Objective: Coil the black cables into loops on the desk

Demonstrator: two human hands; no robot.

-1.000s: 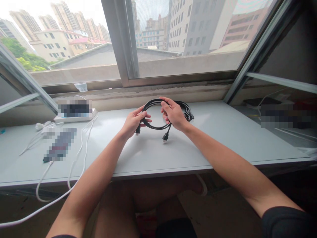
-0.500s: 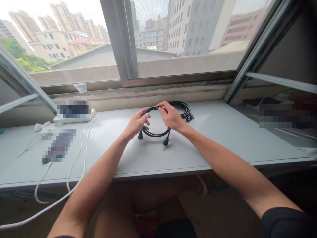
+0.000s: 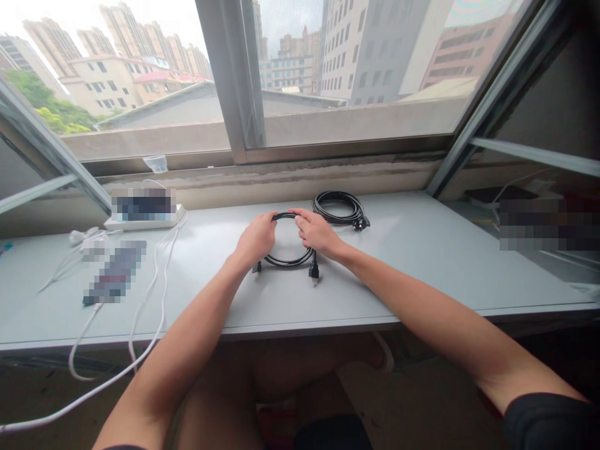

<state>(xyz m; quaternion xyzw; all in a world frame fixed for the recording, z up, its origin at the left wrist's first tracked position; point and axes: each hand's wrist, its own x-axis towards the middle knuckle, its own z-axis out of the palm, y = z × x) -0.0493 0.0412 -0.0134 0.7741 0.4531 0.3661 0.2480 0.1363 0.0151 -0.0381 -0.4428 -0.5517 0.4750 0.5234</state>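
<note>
A black cable wound into a small coil [image 3: 287, 259] rests low over the grey sill table [image 3: 422, 262], its two plugs hanging at the near side. My left hand [image 3: 257, 240] grips the coil's left side. My right hand [image 3: 315, 232] grips its right side, fingers curled over the top. A second coiled black cable [image 3: 338, 208] lies on the table just behind my right hand, untouched.
At the left lie a white power strip [image 3: 140, 220], white cords [image 3: 154, 281] trailing over the table's front edge, and a blurred dark device [image 3: 115, 272]. A small plastic cup [image 3: 156, 164] sits on the window ledge. More clutter lies at the far right.
Both hands have lowered the coil from in front of the second cable down toward the table and nearer to me. The second coil is now in full view.
</note>
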